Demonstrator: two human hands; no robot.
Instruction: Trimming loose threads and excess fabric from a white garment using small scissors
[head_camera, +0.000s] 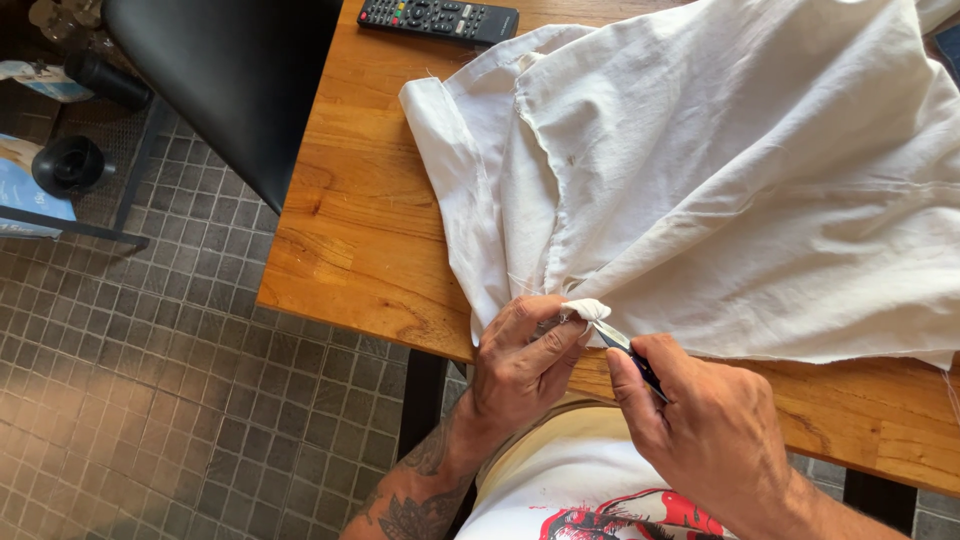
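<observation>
Here the left hand (520, 365) pinches white cloth (740, 180); the right hand (700, 420) grips a small blade (625, 350).

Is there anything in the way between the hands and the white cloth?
Nothing visible. The left hand already pinches a bunched bit of the white cloth at the table edge, and the right hand holds a small blade tool right against it.

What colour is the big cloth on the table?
The cloth is white, slightly off-white, plain with no pattern. The head view shows it best.
</observation>
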